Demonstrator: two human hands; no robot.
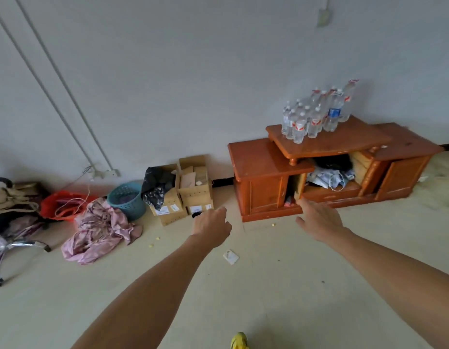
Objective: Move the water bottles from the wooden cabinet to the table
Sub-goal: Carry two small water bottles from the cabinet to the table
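Several clear water bottles (315,114) stand bunched on the raised top shelf of a low reddish-brown wooden cabinet (258,162) against the wall at the right. Most carry red-and-white labels; one has a blue label (333,113). Both my arms reach forward over the floor. My left hand (211,226) hovers short of the cabinet's left end, its fingers loosely curled and holding nothing. My right hand (319,219) is spread open in front of the cabinet's lower left door, well below the bottles. No table is in view.
The cabinet's middle compartment (329,177) is stuffed with papers and cables. Cardboard boxes (190,187), a teal basket (128,199), pink cloth (100,230), a red bag (65,204) and a chair base (14,248) line the wall on the left. A small white item (230,256) lies on the floor.
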